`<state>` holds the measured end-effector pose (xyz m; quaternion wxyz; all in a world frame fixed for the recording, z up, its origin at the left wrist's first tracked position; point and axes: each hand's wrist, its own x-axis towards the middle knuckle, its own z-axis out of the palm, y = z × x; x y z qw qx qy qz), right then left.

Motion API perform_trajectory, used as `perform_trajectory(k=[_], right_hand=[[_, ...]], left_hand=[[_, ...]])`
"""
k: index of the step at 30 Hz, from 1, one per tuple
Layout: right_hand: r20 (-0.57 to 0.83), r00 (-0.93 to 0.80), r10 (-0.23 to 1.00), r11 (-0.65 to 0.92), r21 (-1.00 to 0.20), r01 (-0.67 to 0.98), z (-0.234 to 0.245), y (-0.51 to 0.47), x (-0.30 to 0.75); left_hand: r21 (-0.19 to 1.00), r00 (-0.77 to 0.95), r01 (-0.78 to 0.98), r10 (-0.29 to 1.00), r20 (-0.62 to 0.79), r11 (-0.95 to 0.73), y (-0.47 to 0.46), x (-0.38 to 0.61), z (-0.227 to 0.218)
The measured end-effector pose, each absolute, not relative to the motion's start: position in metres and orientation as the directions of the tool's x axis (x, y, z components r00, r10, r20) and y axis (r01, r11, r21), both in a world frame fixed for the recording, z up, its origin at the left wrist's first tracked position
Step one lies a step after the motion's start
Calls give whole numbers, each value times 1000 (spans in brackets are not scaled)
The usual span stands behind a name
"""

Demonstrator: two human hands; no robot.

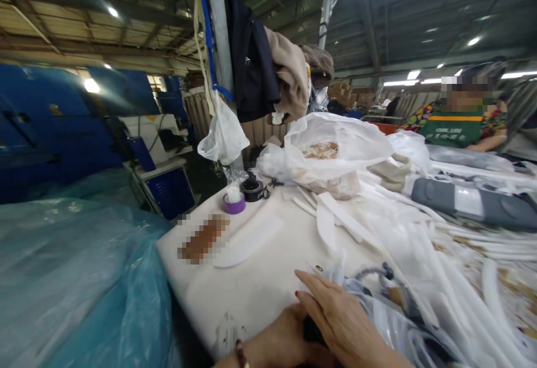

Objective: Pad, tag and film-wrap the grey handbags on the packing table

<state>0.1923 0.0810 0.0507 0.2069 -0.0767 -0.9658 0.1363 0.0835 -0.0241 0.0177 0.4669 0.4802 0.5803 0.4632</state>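
Note:
Both of my hands are close together at the near edge of the white-covered table. My left hand (282, 337) is curled around a small dark thing (311, 331), mostly hidden between the hands, so its kind does not show. Over it lies my right hand (342, 312), its fingers stretched out and pointing left across the left hand's fingers. Right beside the right hand is a clear plastic bag (388, 320) with grey cord-like parts visible at it. A small metallic piece (319, 268) shows just beyond the fingertips.
White curved strips (325, 220) lie mid-table, near a large white bag (335, 133) of brown pieces. A purple tape roll (234, 203) and a black tape roll (252, 189) stand at the far-left corner. Grey padded item (474, 200) lies right; a co-worker (455, 122) is beyond. Blue plastic sheeting (104, 284) fills the left.

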Motion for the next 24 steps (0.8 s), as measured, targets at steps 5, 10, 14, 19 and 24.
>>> perform_trajectory(k=[5, 10, 14, 19, 24], right_hand=[[368, -921, 129, 983, -169, 70, 13, 78, 172], [270, -955, 125, 985, -148, 87, 15, 76, 183], [224, -971, 80, 984, -171, 42, 15, 78, 185], [319, -939, 131, 982, -172, 78, 15, 77, 186], [361, -925, 119, 986, -152, 68, 18, 79, 187]], left_hand=[[502, -516, 750, 856, 38, 431, -30, 4, 24], [324, -656, 721, 754, 37, 612, -13, -52, 13], [283, -690, 693, 724, -9, 663, 0, -64, 10], [351, -716, 622, 690, -107, 700, 8, -77, 12], [580, -654, 522, 730, -198, 625, 6, -54, 21]])
